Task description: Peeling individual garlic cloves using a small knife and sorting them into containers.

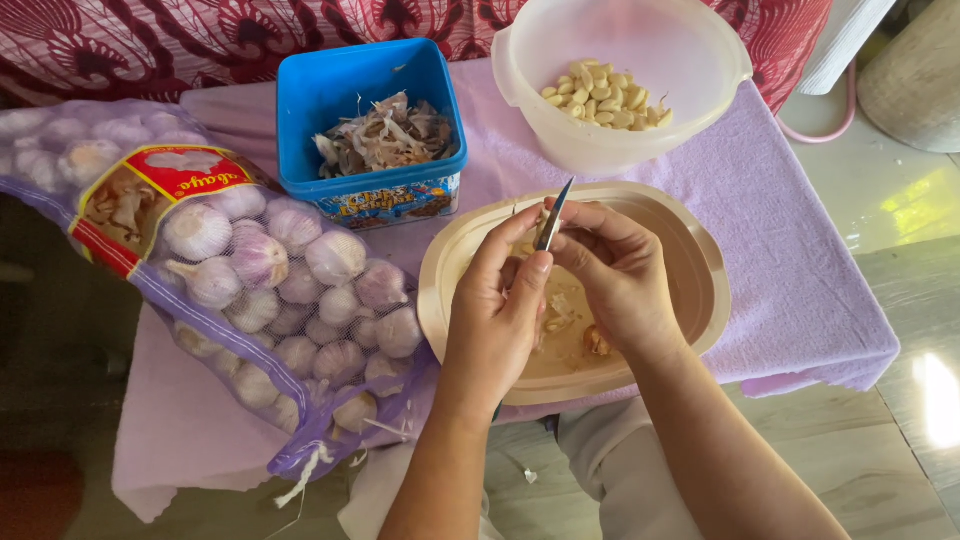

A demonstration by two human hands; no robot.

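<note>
A purple mesh sack of white garlic bulbs (270, 290), bearing a red and yellow label at the frame's left, was laid on the lilac cloth-covered worktop (800, 280). A square blue plastic tub (330, 90) with a printed band along its front was seen at upper centre, filled with dry skins. The small steel knife (552, 215) was pointed up and slightly right, pinched in the closed left hand (497, 310). The right hand (620, 275) was curled beside it above the round beige plate (700, 270); its grasp could not be told.
</note>
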